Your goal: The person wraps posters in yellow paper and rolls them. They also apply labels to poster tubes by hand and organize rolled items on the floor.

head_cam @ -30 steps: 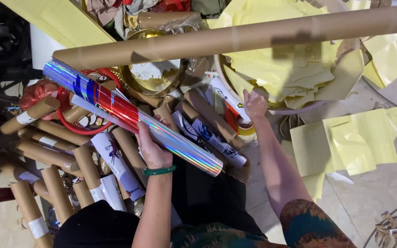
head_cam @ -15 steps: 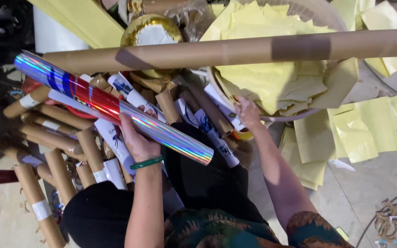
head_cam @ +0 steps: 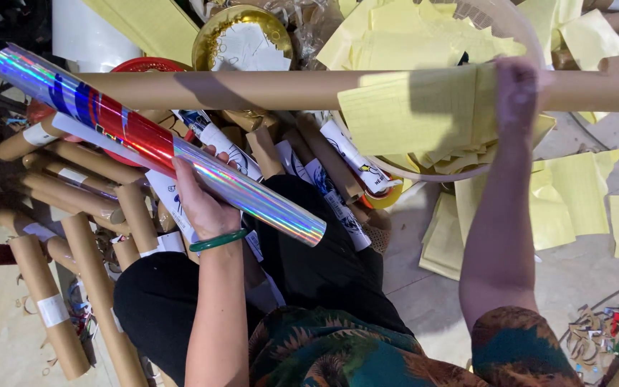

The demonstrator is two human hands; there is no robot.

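My left hand (head_cam: 202, 204), with a green bangle (head_cam: 216, 240) on the wrist, is closed around a shiny holographic foil roll (head_cam: 259, 197). The roll slants from the upper left down to my lap. My right hand (head_cam: 517, 89) is raised far to the upper right and grips a long brown cardboard tube (head_cam: 266, 89) that lies across the whole view. Behind that tube, a round pale basket (head_cam: 424, 174) holds a heap of yellow paper sheets (head_cam: 410, 107).
Several bare cardboard tubes (head_cam: 73, 244) are piled at my left. Printed paper rolls (head_cam: 338, 208) lean across my knees. A gold round plate (head_cam: 241, 39) and a red ring (head_cam: 141, 66) lie at the top. Loose yellow sheets (head_cam: 574, 201) and paper scraps (head_cam: 603, 333) cover the floor at right.
My right hand rose from the printed rolls near the basket's edge up to the long cardboard tube and took hold of it. The left hand kept the foil roll.
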